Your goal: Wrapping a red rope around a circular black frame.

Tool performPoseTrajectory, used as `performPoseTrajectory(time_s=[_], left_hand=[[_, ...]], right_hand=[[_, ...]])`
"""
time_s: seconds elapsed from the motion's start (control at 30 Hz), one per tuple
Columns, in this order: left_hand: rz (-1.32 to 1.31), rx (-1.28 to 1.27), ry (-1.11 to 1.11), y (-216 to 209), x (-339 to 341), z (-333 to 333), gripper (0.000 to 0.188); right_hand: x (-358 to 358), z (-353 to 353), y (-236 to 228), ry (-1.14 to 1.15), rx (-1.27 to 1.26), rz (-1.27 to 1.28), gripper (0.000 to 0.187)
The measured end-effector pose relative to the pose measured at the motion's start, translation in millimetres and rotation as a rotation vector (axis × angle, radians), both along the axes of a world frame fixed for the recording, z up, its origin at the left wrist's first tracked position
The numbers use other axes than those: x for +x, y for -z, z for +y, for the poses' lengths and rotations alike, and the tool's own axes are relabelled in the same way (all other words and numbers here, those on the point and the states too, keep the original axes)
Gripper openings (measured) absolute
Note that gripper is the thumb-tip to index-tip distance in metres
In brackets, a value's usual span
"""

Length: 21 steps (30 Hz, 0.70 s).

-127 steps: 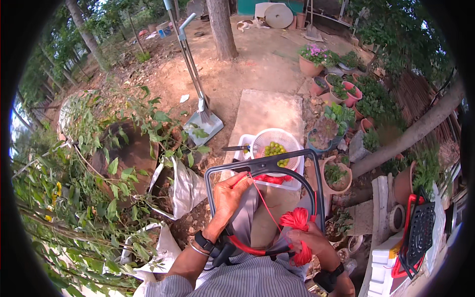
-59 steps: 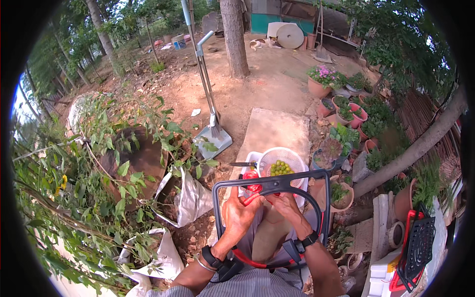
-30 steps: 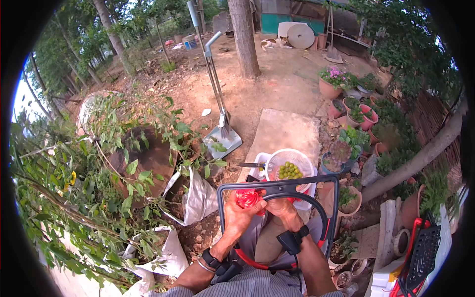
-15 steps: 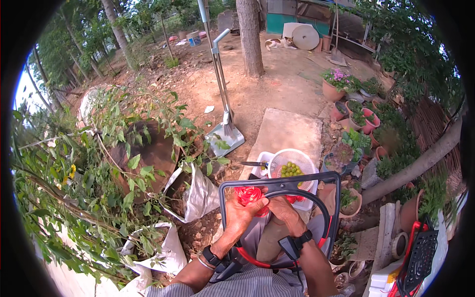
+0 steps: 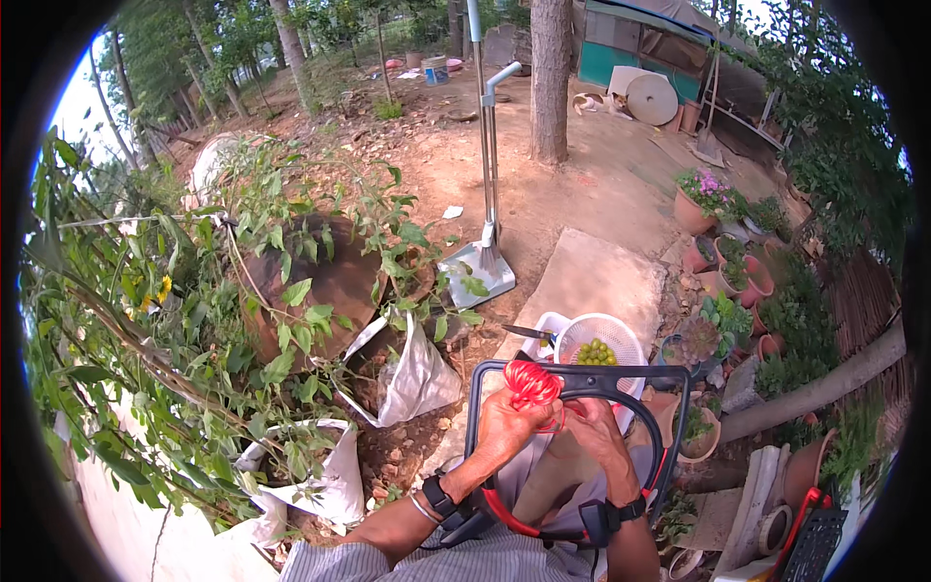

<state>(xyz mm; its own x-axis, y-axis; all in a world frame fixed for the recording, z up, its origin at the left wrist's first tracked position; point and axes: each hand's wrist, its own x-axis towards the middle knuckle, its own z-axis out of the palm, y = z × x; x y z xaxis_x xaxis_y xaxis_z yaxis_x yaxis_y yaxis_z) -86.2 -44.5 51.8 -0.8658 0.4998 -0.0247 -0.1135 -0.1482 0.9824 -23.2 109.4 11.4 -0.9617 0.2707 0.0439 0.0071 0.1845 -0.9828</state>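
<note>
A bundle of shiny red plastic string (image 5: 532, 384) stands up out of my left hand (image 5: 511, 424), which is closed round its lower part. Close beside it, my right hand (image 5: 593, 425) pinches a loose strand of the same string, fingertips bent inward. Both hands work over a black tubular frame (image 5: 482, 400) with red lower parts, set upright across my lap; its top bar and a curved inner bar pass by my fingers. Just beyond it, a white perforated basket (image 5: 621, 330) holds round yellow-green fruit (image 5: 595, 353). A dark-bladed knife (image 5: 529, 332) lies at the basket's left.
A long-handled broom and dustpan (image 5: 480, 276) stand ahead on the soil. Leafy plants (image 5: 301, 320) and white sacks (image 5: 417, 378) crowd the left. Potted plants (image 5: 693, 204) line the right, near a slanting trunk (image 5: 824, 383). A cat (image 5: 588, 103) lies near the tree.
The view has swung left, so the surroundings sit further right. My hands have drawn slightly apart, and the red string bundle now stands higher above my left hand.
</note>
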Motion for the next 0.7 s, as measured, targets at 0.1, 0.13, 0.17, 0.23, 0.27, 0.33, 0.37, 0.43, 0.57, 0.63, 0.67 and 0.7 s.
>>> performPoseTrajectory(time_s=[0.1, 0.13, 0.17, 0.23, 0.27, 0.33, 0.37, 0.43, 0.57, 0.63, 0.67, 0.7], left_hand=[[0.006, -0.067, -0.015, 2.9, -4.7, 2.5, 0.022], [0.001, -0.067, -0.013, 8.8, -4.0, 5.7, 0.021], [-0.007, -0.073, -0.014, 13.3, -1.0, 7.4, 0.021], [0.049, -0.145, -0.044, 19.0, 3.8, 11.0, 0.024], [0.080, -0.182, -0.063, 20.0, 5.8, 10.9, 0.026], [0.210, -0.275, -0.096, 4.7, 8.2, 11.0, 0.033], [0.211, -0.354, -0.078, 9.0, 8.2, 10.7, 0.035], [0.208, -0.513, -0.052, 14.4, 5.9, 9.6, 0.041], [0.164, -0.350, -0.085, 7.0, 6.7, 16.3, 0.046], [0.226, -0.278, -0.094, 1.4, 3.1, 15.1, 0.052], [0.287, -0.277, -0.109, 5.8, 1.0, 13.9, 0.052], [0.187, -0.203, -0.084, 16.1, -4.1, 7.5, 0.052]], right_hand=[[35.8, -15.2, -56.8, 0.175, 0.229, 0.091, 0.025], [39.4, -21.6, -74.3, 0.172, 0.226, 0.085, 0.025], [36.3, -27.4, -94.8, 0.239, 0.454, 0.185, 0.027], [22.6, -31.2, -115.2, 0.252, 0.774, 0.260, 0.035], [17.4, -30.7, -117.6, 0.245, 0.768, 0.262, 0.035], [6.2, -26.5, -119.5, 0.118, 0.902, 0.263, 0.037], [2.4, -26.1, -118.8, 0.066, 0.922, 0.281, 0.037], [-6.8, -27.6, -111.5, 0.032, 0.912, 0.327, 0.037], [-15.5, -21.0, -105.9, 0.147, 0.305, 0.329, 0.032], [-15.1, -9.8, -113.2, 0.269, -0.324, 0.388, 0.034], [-16.3, -0.7, -118.5, 0.288, -0.328, 0.483, 0.036], [-25.5, -2.5, -123.6, 0.293, -0.484, 0.528, 0.037]])
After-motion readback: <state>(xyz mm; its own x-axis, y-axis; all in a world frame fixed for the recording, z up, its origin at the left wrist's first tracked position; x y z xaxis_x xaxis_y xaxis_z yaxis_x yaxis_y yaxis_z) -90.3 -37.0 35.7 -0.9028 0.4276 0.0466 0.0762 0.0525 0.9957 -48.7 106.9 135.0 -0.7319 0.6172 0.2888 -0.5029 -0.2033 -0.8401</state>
